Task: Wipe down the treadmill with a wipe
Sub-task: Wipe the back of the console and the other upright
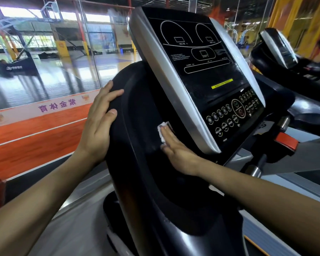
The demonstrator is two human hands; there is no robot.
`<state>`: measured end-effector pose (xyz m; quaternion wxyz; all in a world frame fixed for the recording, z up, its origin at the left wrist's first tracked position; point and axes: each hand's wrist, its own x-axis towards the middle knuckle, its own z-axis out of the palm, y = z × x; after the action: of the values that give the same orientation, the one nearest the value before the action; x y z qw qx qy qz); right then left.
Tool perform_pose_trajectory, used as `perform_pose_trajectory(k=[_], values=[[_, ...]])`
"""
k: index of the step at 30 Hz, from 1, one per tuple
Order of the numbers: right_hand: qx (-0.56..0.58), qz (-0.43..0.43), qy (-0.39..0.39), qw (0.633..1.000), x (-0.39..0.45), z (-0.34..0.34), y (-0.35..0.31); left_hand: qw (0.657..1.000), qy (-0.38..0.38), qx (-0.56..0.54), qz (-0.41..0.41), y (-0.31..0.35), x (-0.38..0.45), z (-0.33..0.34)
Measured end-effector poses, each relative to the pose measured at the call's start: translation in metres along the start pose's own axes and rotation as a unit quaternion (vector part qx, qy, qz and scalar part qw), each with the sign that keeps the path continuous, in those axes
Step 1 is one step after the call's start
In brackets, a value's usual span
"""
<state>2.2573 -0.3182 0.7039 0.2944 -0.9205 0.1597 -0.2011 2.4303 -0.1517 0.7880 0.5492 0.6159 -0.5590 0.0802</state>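
The treadmill's black console housing [137, 115] fills the middle, with a silver-edged control panel [201, 71] tilted above it. My left hand [98, 124] rests on the housing's left rim, fingers laid over the edge and thumb on its face. My right hand [177, 152] lies flat in the recessed tray, its straight fingers pressing a small white wipe [162, 133] against the black surface right beside the panel's lower left edge. Most of the wipe is hidden under the fingers.
A red safety key tab [286, 142] sits at the right below the panel. Another treadmill [277, 47] stands to the right. A glass wall [44, 61] with an orange and white banner runs along the left, a sports hall behind it.
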Motion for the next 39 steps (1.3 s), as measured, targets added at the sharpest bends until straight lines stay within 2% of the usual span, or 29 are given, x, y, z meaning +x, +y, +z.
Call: perform_pose_trajectory(k=[1,3,6,7,9,10,12,14,16,18,19,22,26,28,30,32,33,36,39], values=[[-0.007,0.043,0.008,0.999,0.007,0.001,-0.007,1.000,-0.001,0.001,-0.002,0.000,0.000,0.000],[0.019,0.049,-0.048,0.997,0.006,0.002,-0.023,1.000,-0.006,0.003,-0.004,0.001,0.000,0.000],[0.059,-0.013,-0.175,0.983,-0.030,0.005,-0.025,1.000,-0.004,-0.004,-0.005,0.000,0.000,0.001],[0.048,-0.031,-0.183,0.982,-0.036,0.003,-0.018,1.000,-0.002,-0.007,-0.006,0.000,0.001,0.001],[-0.009,-0.027,-0.135,0.990,-0.028,-0.005,-0.001,1.000,-0.002,-0.008,-0.007,0.000,0.000,0.001],[-0.038,0.005,-0.112,0.993,-0.020,-0.008,0.004,1.000,-0.004,-0.005,-0.005,0.000,0.000,0.001],[-0.059,0.077,-0.095,0.991,-0.010,-0.011,0.001,1.000,-0.009,0.004,-0.002,0.001,0.000,0.000],[-0.074,0.113,-0.103,0.986,-0.014,-0.004,-0.006,1.000,-0.011,0.009,0.000,0.001,-0.001,-0.001],[-0.097,0.167,-0.191,0.962,-0.031,0.000,-0.010,1.000,-0.010,0.013,0.003,0.001,-0.002,-0.001],[-0.088,0.254,-0.293,0.918,-0.048,-0.012,-0.023,1.000,-0.008,0.013,0.008,0.000,-0.002,0.000],[-0.085,0.264,-0.325,0.904,-0.050,-0.023,-0.028,1.000,-0.007,0.010,0.010,-0.001,-0.001,-0.001],[-0.162,0.206,-0.383,0.886,-0.058,-0.048,-0.046,1.000,-0.007,0.003,0.018,-0.004,0.001,-0.001],[-0.257,0.125,-0.342,0.895,-0.066,-0.053,-0.026,1.000,-0.010,0.001,0.017,-0.007,0.002,0.000],[-0.272,0.109,-0.349,0.890,-0.075,-0.054,-0.024,1.000,-0.010,-0.002,0.018,-0.008,0.002,0.000],[-0.245,0.144,-0.347,0.894,-0.071,-0.057,-0.024,1.000,-0.009,-0.002,0.020,-0.008,0.003,0.000],[-0.209,0.217,-0.330,0.895,-0.063,-0.061,-0.042,1.000,-0.012,-0.003,0.022,-0.008,0.002,0.001],[-0.191,0.234,-0.352,0.886,-0.062,-0.063,-0.054,1.000,-0.011,-0.003,0.023,-0.008,0.002,0.001],[-0.117,0.195,-0.382,0.896,-0.073,-0.068,-0.082,1.000,-0.006,-0.004,0.026,-0.009,0.002,0.002],[0.032,0.177,-0.359,0.916,-0.076,-0.069,-0.107,1.000,-0.002,-0.008,0.029,-0.009,0.001,0.003]])
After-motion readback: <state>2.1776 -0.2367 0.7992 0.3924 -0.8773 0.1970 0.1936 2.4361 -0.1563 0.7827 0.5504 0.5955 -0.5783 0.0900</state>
